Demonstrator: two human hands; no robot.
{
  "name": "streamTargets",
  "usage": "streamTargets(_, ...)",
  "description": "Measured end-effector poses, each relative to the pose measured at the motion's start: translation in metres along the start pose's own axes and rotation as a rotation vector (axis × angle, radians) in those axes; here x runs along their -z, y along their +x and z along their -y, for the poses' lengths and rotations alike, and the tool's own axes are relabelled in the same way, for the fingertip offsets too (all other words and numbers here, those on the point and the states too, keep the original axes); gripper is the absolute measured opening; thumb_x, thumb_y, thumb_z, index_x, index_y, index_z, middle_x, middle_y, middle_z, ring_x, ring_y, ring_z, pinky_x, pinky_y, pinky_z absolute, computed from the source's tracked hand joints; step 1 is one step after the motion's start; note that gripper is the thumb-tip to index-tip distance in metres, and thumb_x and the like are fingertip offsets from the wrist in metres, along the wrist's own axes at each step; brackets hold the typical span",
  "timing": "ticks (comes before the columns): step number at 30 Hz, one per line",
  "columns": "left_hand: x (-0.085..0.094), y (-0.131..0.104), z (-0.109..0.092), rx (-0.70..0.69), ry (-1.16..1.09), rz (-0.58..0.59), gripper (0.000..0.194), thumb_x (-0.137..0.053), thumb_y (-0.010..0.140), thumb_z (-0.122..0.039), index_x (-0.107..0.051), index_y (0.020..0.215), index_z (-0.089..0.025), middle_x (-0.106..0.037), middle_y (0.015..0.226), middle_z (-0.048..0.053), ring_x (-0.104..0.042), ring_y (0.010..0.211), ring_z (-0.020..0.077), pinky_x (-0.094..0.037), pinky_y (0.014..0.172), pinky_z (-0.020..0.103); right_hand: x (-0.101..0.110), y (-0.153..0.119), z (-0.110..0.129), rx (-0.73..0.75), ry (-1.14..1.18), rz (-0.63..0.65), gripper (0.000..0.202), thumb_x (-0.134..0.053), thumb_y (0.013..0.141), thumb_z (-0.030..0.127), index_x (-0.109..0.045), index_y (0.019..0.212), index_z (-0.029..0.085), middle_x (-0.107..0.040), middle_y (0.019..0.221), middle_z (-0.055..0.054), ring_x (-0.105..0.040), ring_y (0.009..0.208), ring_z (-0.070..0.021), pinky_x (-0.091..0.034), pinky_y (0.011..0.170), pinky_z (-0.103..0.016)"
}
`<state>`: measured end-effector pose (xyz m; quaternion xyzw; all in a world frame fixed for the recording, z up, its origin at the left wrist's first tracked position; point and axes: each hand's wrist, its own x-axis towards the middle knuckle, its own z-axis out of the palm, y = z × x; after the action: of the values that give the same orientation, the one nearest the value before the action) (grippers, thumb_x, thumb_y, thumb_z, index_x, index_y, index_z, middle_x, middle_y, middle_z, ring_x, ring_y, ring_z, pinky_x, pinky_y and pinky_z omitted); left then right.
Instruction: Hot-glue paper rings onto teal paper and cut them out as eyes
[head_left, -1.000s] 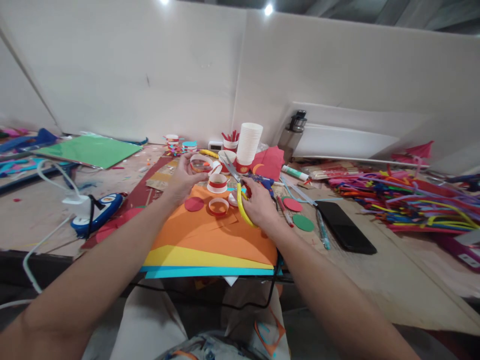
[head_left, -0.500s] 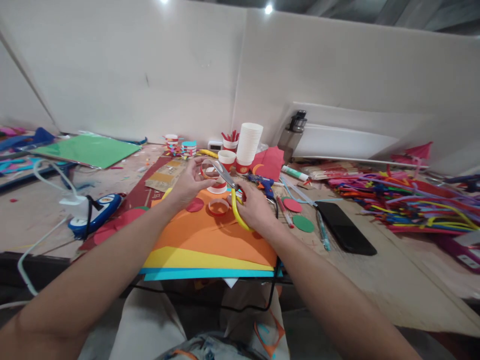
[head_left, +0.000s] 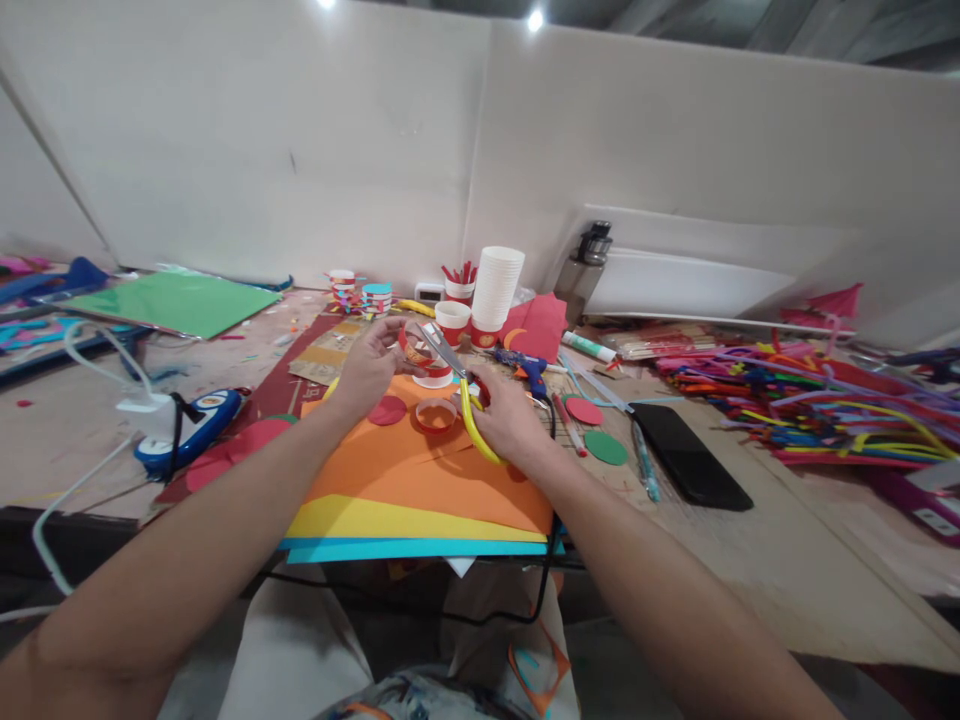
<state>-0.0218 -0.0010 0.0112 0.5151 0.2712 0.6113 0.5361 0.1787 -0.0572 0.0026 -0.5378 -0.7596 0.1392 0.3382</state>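
Note:
Fingers of my left hand are closed on a red paper cup ring with a pale rim. My right hand grips the yellow handles of the scissors, whose blades point up and left at the ring. Below, another red ring lies on orange paper, with a red paper circle to its left. Just behind the hands is a short red and white cup piece.
A stack of white cups stands behind my hands. To the right lie a blue glue gun, a black phone and many pipe cleaners. A blue power strip with cables is at the left.
The ring in my left hand has turned, so more of its red outer side shows. The scissors have shifted slightly left and down with my right hand.

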Motion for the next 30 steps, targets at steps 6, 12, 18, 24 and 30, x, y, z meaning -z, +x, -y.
streamTargets(6, 0.0037, 0.0024, -0.0085, 0.056, -0.09, -0.18, 0.013, -0.075, 0.077, -0.024, -0.064, 0.077, -0.017, -0.066, 0.074, 0.002, -0.065, 0.064, 0.0129, -0.048, 0.047, 0.019, 0.0014, -0.0005, 0.0039, 0.01, 0.024, 0.003, 0.032, -0.062, 0.087, 0.035, -0.065, 0.115, 0.021, -0.069, 0.085, -0.004, -0.058, 0.074, -0.0188, -0.045, 0.073, -0.031)
streamTargets(12, 0.0011, 0.0072, -0.005, 0.048, -0.114, -0.186, 0.02, -0.08, 0.066, -0.016, -0.061, 0.071, -0.015, -0.063, 0.067, -0.002, -0.056, 0.057, 0.0072, -0.041, 0.049, 0.017, 0.0026, 0.0, 0.0029, 0.038, 0.049, -0.018, 0.037, -0.063, 0.087, 0.036, -0.064, 0.119, 0.018, -0.069, 0.099, -0.007, -0.059, 0.086, -0.0199, -0.044, 0.079, -0.031)
streamTargets(18, 0.0017, 0.006, -0.0004, 0.068, -0.014, -0.135, 0.022, -0.083, 0.063, -0.02, -0.063, 0.069, -0.014, -0.06, 0.062, -0.002, -0.054, 0.055, 0.008, -0.045, 0.056, 0.02, 0.001, -0.0015, 0.0053, 0.034, -0.027, -0.006, 0.032, -0.062, 0.084, 0.025, -0.064, 0.116, 0.02, -0.068, 0.088, -0.004, -0.054, 0.071, -0.0172, -0.039, 0.067, -0.029)
streamTargets(24, 0.0039, -0.0002, -0.0006, 0.097, 0.008, 0.057, 0.023, -0.081, 0.07, -0.031, -0.066, 0.071, -0.013, -0.061, 0.066, 0.001, -0.057, 0.059, 0.0105, -0.044, 0.053, 0.021, -0.0006, -0.001, 0.0051, 0.062, -0.043, 0.009, 0.032, -0.06, 0.086, 0.024, -0.063, 0.118, 0.019, -0.069, 0.094, -0.006, -0.055, 0.074, -0.0176, -0.04, 0.071, -0.03)
streamTargets(30, 0.0011, -0.0013, -0.0029, 0.109, -0.003, 0.082, 0.026, -0.08, 0.068, -0.032, -0.061, 0.067, -0.014, -0.058, 0.06, 0.0, -0.056, 0.055, 0.0104, -0.043, 0.051, 0.021, -0.0008, -0.0012, 0.0071, 0.031, -0.058, 0.035, 0.032, -0.061, 0.088, 0.026, -0.064, 0.119, 0.019, -0.069, 0.097, -0.007, -0.056, 0.077, -0.018, -0.041, 0.072, -0.03)
